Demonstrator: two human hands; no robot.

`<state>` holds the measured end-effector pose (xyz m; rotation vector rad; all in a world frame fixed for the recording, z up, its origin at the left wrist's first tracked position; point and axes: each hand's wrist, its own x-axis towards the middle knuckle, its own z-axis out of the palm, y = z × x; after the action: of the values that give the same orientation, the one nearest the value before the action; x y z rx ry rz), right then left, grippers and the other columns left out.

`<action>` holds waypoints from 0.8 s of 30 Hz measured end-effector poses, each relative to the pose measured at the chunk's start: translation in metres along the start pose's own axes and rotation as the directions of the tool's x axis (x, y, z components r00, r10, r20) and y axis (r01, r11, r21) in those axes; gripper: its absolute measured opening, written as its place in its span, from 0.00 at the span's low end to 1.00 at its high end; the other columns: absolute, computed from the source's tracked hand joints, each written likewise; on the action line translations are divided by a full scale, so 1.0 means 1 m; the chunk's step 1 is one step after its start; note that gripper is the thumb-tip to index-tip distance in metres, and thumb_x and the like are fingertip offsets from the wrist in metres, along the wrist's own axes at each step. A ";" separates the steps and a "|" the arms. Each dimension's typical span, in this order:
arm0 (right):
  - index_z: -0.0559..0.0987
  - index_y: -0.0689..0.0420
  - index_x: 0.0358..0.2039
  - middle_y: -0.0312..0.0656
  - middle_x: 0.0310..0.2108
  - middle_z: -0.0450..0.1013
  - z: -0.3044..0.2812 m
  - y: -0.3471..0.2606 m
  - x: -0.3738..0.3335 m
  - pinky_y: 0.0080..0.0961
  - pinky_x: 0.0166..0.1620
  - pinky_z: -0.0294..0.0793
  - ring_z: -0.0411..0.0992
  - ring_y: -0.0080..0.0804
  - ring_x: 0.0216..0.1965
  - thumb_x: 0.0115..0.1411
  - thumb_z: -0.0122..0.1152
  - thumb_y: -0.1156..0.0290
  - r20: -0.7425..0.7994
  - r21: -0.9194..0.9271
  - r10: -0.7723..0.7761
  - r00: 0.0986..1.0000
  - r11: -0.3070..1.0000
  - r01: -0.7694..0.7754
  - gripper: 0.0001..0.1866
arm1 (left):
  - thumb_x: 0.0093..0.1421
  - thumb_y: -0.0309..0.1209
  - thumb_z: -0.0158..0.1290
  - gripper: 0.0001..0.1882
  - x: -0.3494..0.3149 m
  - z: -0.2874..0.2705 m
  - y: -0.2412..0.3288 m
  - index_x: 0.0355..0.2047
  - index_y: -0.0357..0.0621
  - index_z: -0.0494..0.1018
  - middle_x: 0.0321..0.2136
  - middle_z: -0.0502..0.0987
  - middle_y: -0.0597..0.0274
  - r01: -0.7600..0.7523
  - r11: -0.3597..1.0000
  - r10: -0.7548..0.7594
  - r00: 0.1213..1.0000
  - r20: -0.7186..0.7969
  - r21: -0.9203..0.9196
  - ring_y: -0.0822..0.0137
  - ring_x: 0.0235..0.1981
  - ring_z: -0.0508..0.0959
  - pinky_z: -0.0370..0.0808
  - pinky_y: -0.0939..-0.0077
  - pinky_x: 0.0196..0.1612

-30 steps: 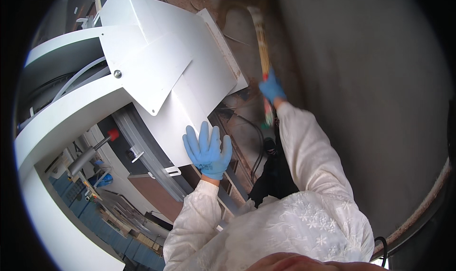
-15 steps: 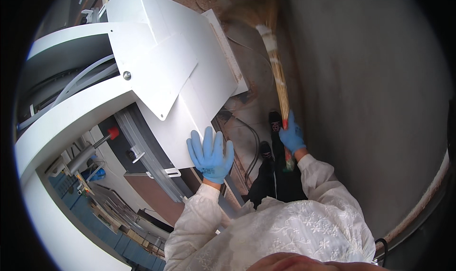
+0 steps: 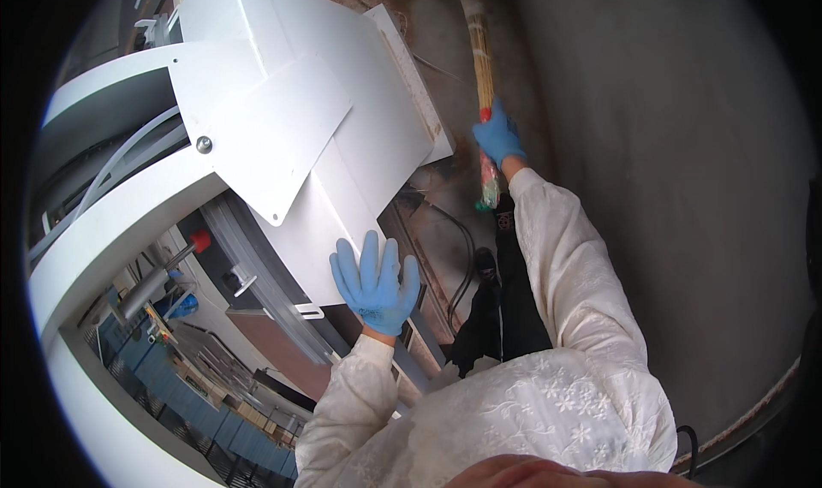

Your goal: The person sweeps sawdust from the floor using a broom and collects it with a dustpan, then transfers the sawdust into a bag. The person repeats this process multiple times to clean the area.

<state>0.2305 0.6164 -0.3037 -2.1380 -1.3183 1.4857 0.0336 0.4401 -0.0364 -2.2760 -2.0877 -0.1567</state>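
Observation:
A straw broom (image 3: 481, 64) with a pale handle, bound in red and green near its end, is held by my right hand (image 3: 498, 135) in a blue glove. Its handle points away from me along the gap between a white machine and a grey wall. The broom's head is hard to make out at the far end. My left hand (image 3: 375, 284), in a matching blue glove, lies flat with fingers spread on the white metal cover (image 3: 334, 223) of the machine. Nothing is in that hand.
The machine's curved white frame (image 3: 128, 197) fills the left side, with a metal rail (image 3: 265, 274) and a red-tipped cylinder (image 3: 199, 241) inside. Black cables (image 3: 467, 231) lie on the floor by my feet. A grey wall (image 3: 668, 188) stands on the right. Brown dust lies beyond the machine.
My right arm has stretched forward, carrying the broom farther from me along the floor. My left hand stays on the white cover. The view has shifted slightly.

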 end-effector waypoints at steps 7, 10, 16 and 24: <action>0.54 0.53 0.71 0.61 0.44 0.76 -0.011 0.025 -0.113 0.43 0.49 0.77 0.77 0.57 0.45 0.55 0.60 0.66 -0.038 0.131 -0.001 0.999 0.991 0.006 0.44 | 0.52 0.36 0.63 0.19 0.001 0.001 -0.001 0.45 0.49 0.80 0.57 0.74 0.57 -0.009 1.000 0.008 0.999 -0.035 -0.004 0.35 0.64 0.64 0.58 0.40 0.65; 0.54 0.51 0.72 0.57 0.37 0.78 -0.023 0.066 -0.189 0.40 0.41 0.79 0.80 0.48 0.36 0.56 0.62 0.67 0.075 0.243 0.067 0.995 0.966 -0.083 0.45 | 0.54 0.37 0.62 0.19 0.000 0.002 -0.001 0.46 0.50 0.78 0.57 0.74 0.57 -0.009 1.000 0.010 1.000 -0.025 0.006 0.35 0.64 0.64 0.59 0.39 0.65; 0.51 0.48 0.74 0.45 0.40 0.76 -0.028 0.117 -0.320 0.28 0.33 0.79 0.75 0.28 0.27 0.58 0.61 0.77 0.367 0.524 0.266 0.891 0.732 -0.434 0.46 | 0.56 0.39 0.61 0.19 0.000 0.001 0.001 0.48 0.50 0.77 0.57 0.73 0.57 -0.007 1.000 0.007 1.000 -0.002 0.025 0.36 0.64 0.65 0.59 0.37 0.65; 0.58 0.58 0.69 0.45 0.37 0.75 0.030 0.118 -0.227 0.30 0.34 0.79 0.77 0.31 0.29 0.56 0.61 0.76 0.332 0.466 0.207 0.920 0.812 -0.351 0.40 | 0.55 0.39 0.61 0.17 0.003 -0.002 0.004 0.44 0.50 0.80 0.57 0.73 0.57 -0.003 0.999 0.003 1.000 0.000 0.043 0.36 0.64 0.64 0.59 0.38 0.66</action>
<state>0.2499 0.3659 -0.2465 -1.8656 -0.5542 2.0257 0.0374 0.4422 -0.0337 -2.2551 -2.0664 -0.1107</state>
